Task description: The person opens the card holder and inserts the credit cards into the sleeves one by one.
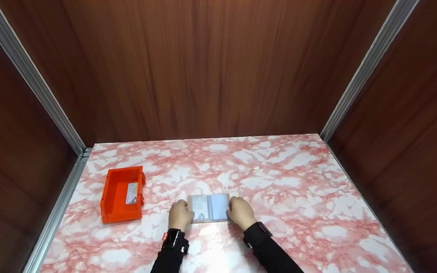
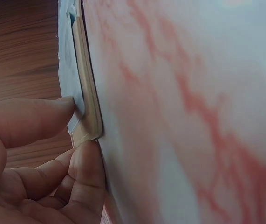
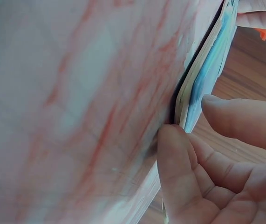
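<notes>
An opened card holder (image 1: 209, 208) with a tan cover and clear plastic sleeves lies on the table in front of me. On its left edge my left hand (image 1: 180, 216) has a pinch grip. The left wrist view shows the thumb (image 2: 53, 114) on the plastic sleeve and a curled finger against the tan cover's corner (image 2: 90, 128). At the opposite edge my right hand (image 1: 241, 213) holds the holder. Its thumb (image 3: 240, 116) lies over the bluish sleeve side, with the forefinger (image 3: 174, 158) at the cover's lower corner.
Left of the hands stands an orange bin (image 1: 118, 193) with a white label-like card (image 1: 131, 193) on its inner right side. Wood-grain panels (image 1: 218, 76) with metal corner rails (image 1: 370, 72) enclose the back and sides of the red-and-white marbled table (image 1: 279, 178).
</notes>
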